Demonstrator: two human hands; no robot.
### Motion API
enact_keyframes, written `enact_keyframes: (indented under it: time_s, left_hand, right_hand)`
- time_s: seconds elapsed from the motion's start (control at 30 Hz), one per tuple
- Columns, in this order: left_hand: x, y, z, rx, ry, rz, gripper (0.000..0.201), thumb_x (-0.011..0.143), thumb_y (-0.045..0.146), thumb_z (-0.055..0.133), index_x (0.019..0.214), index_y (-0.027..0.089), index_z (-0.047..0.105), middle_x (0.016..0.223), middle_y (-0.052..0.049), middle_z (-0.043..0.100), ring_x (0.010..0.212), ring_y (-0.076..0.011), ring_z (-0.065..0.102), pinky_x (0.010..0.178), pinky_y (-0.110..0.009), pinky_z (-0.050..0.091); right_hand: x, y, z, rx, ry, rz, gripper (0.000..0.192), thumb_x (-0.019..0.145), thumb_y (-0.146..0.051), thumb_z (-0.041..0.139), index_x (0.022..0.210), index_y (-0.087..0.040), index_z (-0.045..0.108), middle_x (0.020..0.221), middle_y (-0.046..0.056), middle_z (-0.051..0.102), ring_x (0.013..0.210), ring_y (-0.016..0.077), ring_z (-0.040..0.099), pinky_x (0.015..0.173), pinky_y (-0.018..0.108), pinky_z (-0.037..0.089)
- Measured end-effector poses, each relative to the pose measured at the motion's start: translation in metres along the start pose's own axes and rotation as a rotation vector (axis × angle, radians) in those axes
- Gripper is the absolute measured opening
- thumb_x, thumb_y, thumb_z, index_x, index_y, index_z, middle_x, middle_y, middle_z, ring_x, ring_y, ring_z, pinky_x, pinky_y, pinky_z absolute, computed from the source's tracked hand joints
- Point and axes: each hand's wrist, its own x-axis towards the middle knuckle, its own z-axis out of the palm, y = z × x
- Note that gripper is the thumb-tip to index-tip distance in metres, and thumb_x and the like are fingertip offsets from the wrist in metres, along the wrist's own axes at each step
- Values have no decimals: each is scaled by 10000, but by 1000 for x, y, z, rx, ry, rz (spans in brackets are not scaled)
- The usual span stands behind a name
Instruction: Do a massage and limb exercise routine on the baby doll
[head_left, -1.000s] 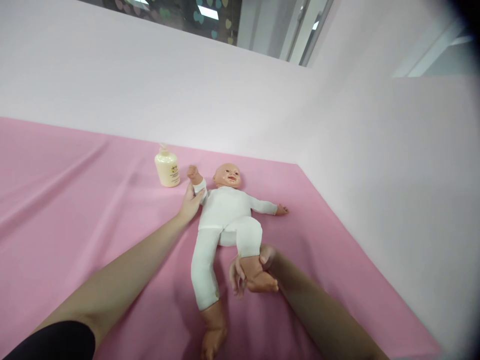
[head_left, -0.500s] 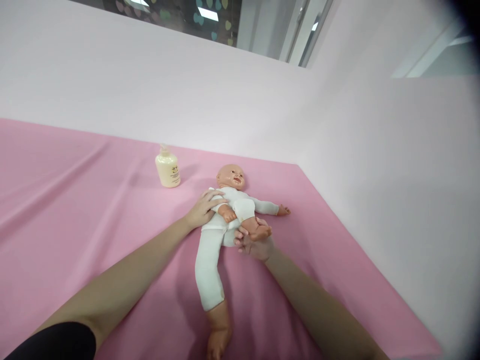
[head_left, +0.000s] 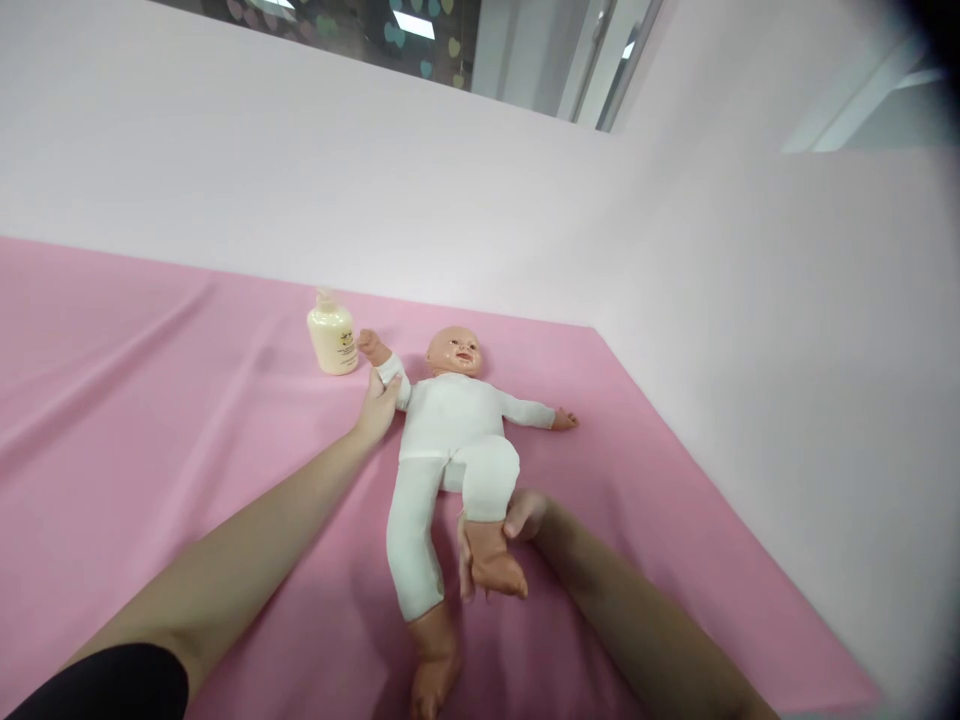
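Doll point(head_left: 450, 425) flat on its back on the pink sheet point(head_left: 150, 420), both hands on.
Left hand point(head_left: 377, 405) clasping the raised arm beside the lotion bottle point(head_left: 333, 340); right hand point(head_left: 504, 530) wrapped round the bent leg's ankle.

One baby doll point(head_left: 450, 425), one pump bottle point(head_left: 333, 340) and two hands, left hand point(head_left: 377, 405) and right hand point(head_left: 517, 520), are counted on one pink sheet point(head_left: 150, 420).
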Motion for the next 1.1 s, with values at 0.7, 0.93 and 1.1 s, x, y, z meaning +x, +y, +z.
enact_keyframes:
  time_s: [0.7,0.93,1.1]
  left_hand:
    - [-14,18,1,683,-502,697,521,803,3,377,1202,264,586,1353,-78,378,1274,-238,349,1060,-460,327]
    - [-14,20,1,700,-509,767,506,808,5,366,1172,258,608,1320,-81,432,1260,-238,369,1057,-469,321]
    - [-12,19,2,554,-410,612,393,841,112,429,1203,220,536,1233,-91,499,1174,-222,451,1033,-435,359]
  right_hand:
    - [-1,-21,4,179,167,-505,372,758,-487,477,938,-163,460,672,-14,621,363,44,399,529,261,504]
    - [-1,-21,9,193,429,-507,352,797,-424,417,968,-125,489,641,-29,568,388,44,320,525,222,456]
    - [-2,-19,8,134,386,-434,362,760,-449,471,953,-143,479,662,-15,598,379,52,361,470,248,444]
